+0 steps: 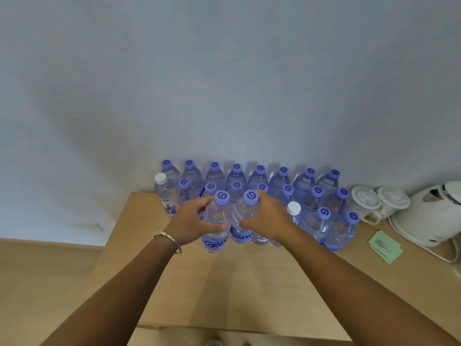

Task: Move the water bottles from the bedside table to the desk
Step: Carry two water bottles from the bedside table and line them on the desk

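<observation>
On the worktop [237,283], head view: rows of water bottles [282,181] against the wall.
Left hand [192,221]: wraps a front bottle [215,228], fingers partly hidden.
Right hand [267,218]: grips the neighbouring bottle [243,221].
Kettle [434,213]: cut off at right.

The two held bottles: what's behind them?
Behind the two held bottles, rows of purple-capped bottles reach the wall. Each hand covers some lower parts.

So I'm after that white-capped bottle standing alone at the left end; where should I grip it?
Grip the white-capped bottle round its upright body below the shoulder, coming from its open left side; purple-capped bottles crowd its right.
</observation>
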